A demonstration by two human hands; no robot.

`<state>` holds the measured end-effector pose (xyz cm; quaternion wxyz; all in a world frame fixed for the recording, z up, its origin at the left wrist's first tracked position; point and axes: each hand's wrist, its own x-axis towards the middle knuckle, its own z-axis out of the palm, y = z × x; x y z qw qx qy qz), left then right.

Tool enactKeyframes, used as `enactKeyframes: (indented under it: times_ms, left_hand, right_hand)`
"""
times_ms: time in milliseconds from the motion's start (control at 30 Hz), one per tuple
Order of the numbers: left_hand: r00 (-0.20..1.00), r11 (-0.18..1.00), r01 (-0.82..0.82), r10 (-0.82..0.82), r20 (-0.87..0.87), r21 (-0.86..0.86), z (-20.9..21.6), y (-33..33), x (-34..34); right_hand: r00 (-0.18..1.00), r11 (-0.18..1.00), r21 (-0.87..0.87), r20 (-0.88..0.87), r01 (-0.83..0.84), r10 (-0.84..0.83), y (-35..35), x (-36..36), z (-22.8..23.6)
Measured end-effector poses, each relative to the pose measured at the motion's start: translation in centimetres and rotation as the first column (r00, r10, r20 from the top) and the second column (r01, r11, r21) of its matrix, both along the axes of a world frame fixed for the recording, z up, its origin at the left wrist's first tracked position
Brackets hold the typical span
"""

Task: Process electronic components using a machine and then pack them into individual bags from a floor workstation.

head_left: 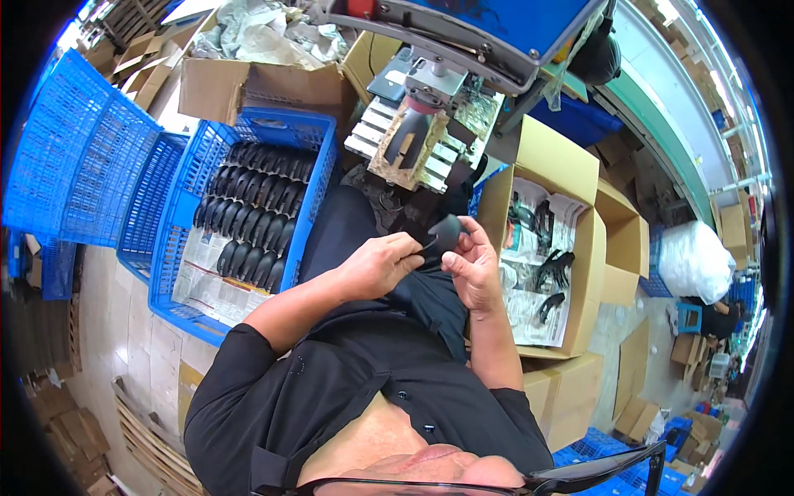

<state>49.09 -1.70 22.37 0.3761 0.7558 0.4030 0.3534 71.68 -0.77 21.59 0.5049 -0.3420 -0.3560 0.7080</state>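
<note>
In front of my lap, my right hand (473, 266) holds a smooth black curved plastic part (445, 235) between thumb and fingers. My left hand (385, 263) is closed in a pinch right beside that part's left edge. A thin dark bit shows at its fingertips; whether it belongs to the part or is a separate small tool, I cannot tell. To the left, a blue crate (217, 329) lined with newspaper holds several rows of similar black parts (256, 219). On the right, an open cardboard box (585, 285) has loose black pieces (556, 269) lying on newspaper.
Ahead stands a machine (438, 78) with a blue top; a dark curved piece (405, 140) sits in the fixture below its head. Another blue crate (83, 157) leans at far left. A carton (256, 87) of crumpled wrapping stands behind, and a white bundle (696, 260) lies at far right.
</note>
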Motion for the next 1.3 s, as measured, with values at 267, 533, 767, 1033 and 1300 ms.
enactKeyframes:
  times_ms: [267,533,767,1033,1300]
  left_hand:
    - [0.97,0.903,-0.221,0.241,-0.008,0.369,2.9,6.4,-0.7]
    - [0.776,0.738,-0.392,0.586,-0.233,0.55,6.0,13.7,-0.4]
    - [0.756,0.7,-0.613,0.654,0.016,0.366,6.2,11.6,-3.2]
    - [0.63,0.623,-0.757,0.776,-0.032,0.196,1.8,6.5,-11.0]
    - [0.364,0.409,-0.91,0.868,-0.337,0.071,-9.2,-1.9,-27.2]
  right_hand:
    - [0.956,0.968,0.129,0.177,0.214,-0.234,2.0,-0.7,1.0]
    - [0.942,0.95,0.196,0.188,0.243,-0.279,7.7,-1.4,3.3]
    - [0.955,0.961,0.215,0.202,0.171,-0.215,12.2,-6.1,6.1]
    - [0.899,0.933,0.281,0.309,0.225,-0.31,15.1,-9.4,2.8]
    - [0.424,0.791,0.487,0.67,0.37,-0.61,14.0,11.8,-8.9]
